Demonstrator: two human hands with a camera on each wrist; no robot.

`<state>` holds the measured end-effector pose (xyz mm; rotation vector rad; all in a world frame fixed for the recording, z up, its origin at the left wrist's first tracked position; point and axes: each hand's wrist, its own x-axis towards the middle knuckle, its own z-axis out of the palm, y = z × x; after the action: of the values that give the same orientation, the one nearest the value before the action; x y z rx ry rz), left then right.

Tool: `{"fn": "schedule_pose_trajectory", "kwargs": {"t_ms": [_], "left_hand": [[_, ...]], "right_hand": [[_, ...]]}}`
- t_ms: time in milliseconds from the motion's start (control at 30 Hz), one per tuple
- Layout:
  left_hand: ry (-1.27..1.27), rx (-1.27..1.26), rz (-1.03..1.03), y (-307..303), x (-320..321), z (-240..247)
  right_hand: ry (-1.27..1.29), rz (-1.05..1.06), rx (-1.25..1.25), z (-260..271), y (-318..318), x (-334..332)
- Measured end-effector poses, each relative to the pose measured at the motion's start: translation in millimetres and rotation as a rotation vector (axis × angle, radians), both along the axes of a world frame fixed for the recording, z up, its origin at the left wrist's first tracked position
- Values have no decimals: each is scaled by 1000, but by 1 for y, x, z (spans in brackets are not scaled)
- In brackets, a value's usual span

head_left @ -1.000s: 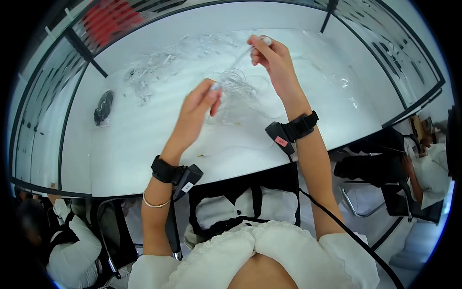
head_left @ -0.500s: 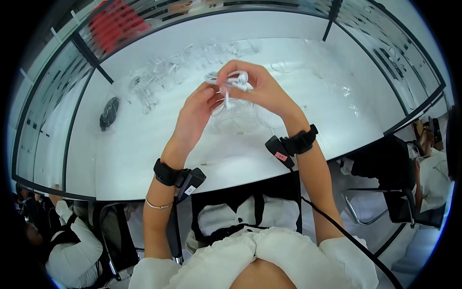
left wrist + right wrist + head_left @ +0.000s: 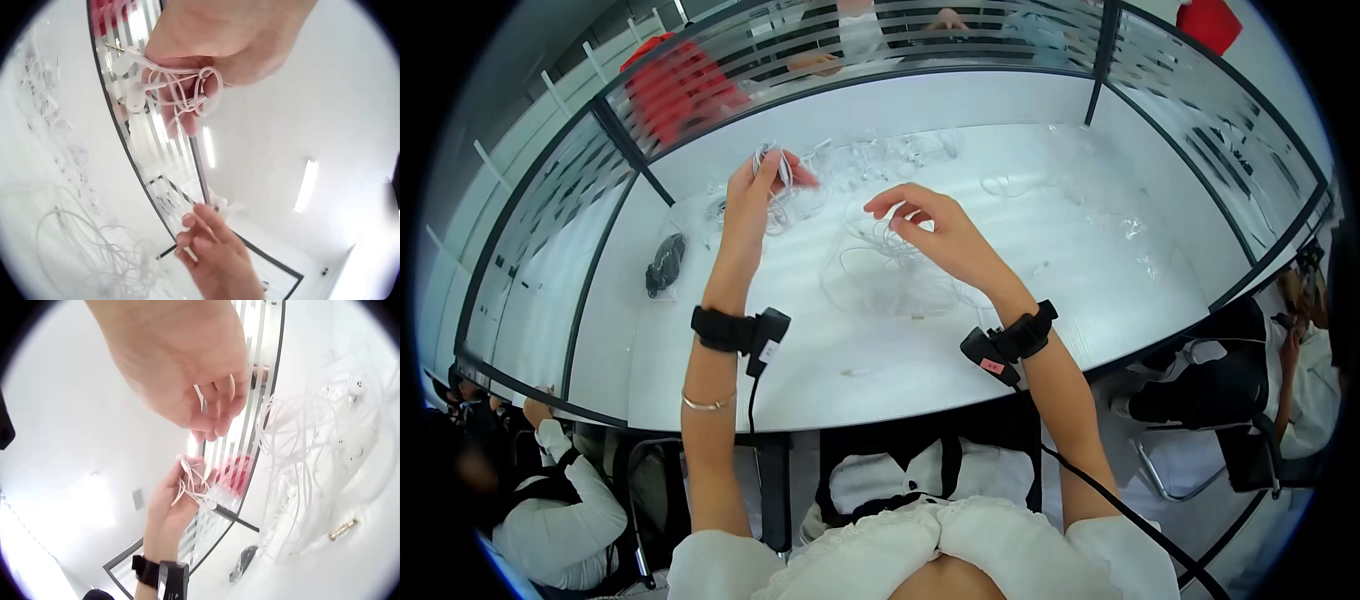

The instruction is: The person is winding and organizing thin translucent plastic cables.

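Observation:
My left hand grips a small coiled bundle of white earphones above the far left of the table; two earbuds stick out beside the fingers in the left wrist view. My right hand hangs over a loose tangle of white cables, fingers loosely bent, holding nothing. The right wrist view shows this hand with its fingertips together and the tangle off to its side.
More white earphones in clear bags lie along the table's back. A bagged black item is at the left. Low partitions edge the white table. A brass-coloured plug lies near the tangle. Other people sit on both sides.
The hands were together on the coiled earphones and have parted. My left hand has moved left and away with the bundle; my right has let go. The view has also shifted.

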<state>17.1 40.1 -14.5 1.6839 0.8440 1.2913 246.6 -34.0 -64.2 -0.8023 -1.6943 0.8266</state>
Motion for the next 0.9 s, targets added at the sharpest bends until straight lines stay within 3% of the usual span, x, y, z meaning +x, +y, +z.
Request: {"fn": "schedule_pose_trajectory", "kwargs": {"t_ms": [33,67,167,267,367,500,600,700,733,833,900], "left_hand": [[-9,-69,-79,6,-3,5],[27,-119,-7,13,-3,6],[389,-70,61,63,-10,-5],[708,539,497,172,-35,-65],[971,348,751,147,-15,-29],[1153,141,727,162,-11,-54],[1130,29,620,165,-11,-51],[1009,212,676,163,-19,-39],[1020,250,648,152,-15,-25],[772,374,113,137,-7,-14],[733,206,-312,86,15,-13]], "right_hand": [[-4,21,-51,-1,-2,0],[8,59,-124,0,-5,-2],[-27,163,-160,-5,-4,-3],[-146,100,-181,-2,-6,-3],[-139,23,-112,-13,0,-3],[-8,-135,51,-15,10,-2],[-43,-237,98,-20,15,6],[-23,-331,25,-17,18,16],[-50,-336,25,-18,19,20],[-336,-331,-33,-28,19,31],[-428,-274,-163,-28,14,31]]}}
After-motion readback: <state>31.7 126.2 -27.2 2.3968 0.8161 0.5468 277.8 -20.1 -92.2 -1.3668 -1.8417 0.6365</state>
